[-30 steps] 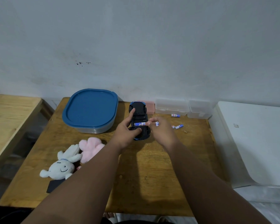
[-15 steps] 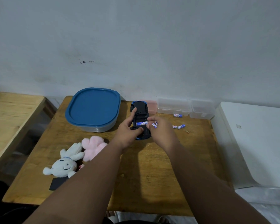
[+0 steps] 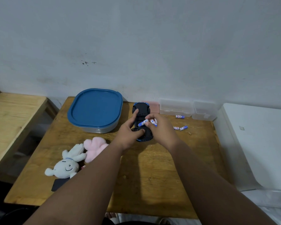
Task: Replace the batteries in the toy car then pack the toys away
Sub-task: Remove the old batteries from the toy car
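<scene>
Two bare forearms reach out over a wooden desk (image 3: 152, 176). Nearest, down and left of the left grip (image 3: 126, 137), a white plush rabbit (image 3: 66, 165) lies face up, touching a pink plush toy (image 3: 95, 146). A flat dark piece (image 3: 58, 184) shows beside the rabbit, too hidden to identify.

The left grip is clamped on the toy car (image 3: 143, 111), which lies upside down on the desk. The thumb rests on the near part of its underside and the forefinger stretches along its left edge. The right grip (image 3: 163, 132), against the car's right side, pinches a blue and white battery (image 3: 142, 123) angled over the car's belly. More spare batteries (image 3: 153, 122) sit tucked under its other fingers.

To do this step well, the left grip should pin the car flat so it cannot rock. The battery likely seats best with one end pushed against its contact first, then the other end pressed down until level. The polarity marks are too small to read here and need checking. The spares in the same grip could slip, so setting them down first seems wise.

Just right of the right grip, loose batteries (image 3: 183, 127) lie on the desk. Beyond and left of the left grip sits a storage tub (image 3: 95, 109) with its blue lid on. Beyond both grips, against the wall, stand a pink box (image 3: 153, 106) and clear boxes (image 3: 176, 108).
</scene>
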